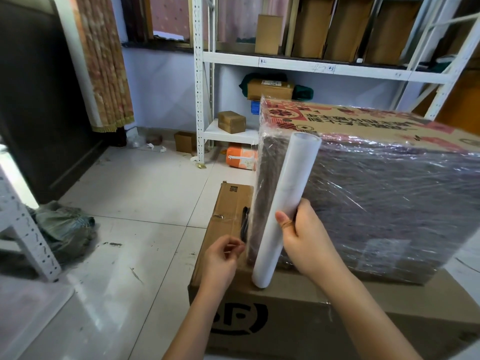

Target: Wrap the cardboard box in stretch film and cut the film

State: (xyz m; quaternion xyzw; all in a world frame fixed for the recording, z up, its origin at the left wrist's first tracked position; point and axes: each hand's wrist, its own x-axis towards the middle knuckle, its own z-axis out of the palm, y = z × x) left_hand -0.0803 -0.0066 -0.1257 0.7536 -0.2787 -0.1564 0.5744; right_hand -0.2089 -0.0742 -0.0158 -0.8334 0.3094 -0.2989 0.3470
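Note:
A large cardboard box (384, 193) with red print on top sits wrapped in shiny stretch film, resting on a bigger plain carton (298, 315). Against its left near corner leans the white film roll (283, 206), almost upright, its lower end on the carton. My right hand (306, 235) grips the roll near its middle, thumb across the front. A sheet of film (255, 203) runs from the roll round the box's left edge. My left hand (223, 258) is just left of the roll's lower part, fingers curled at the film's edge; whether it pinches the film is unclear.
White metal shelving (205, 100) with several cardboard boxes stands behind. Small boxes, an orange pouch (241, 158) and scraps lie on the tiled floor (135, 193). A crumpled bag (65, 227) lies by a white rack (28, 229) at left. A dark panel (39, 100) stands far left.

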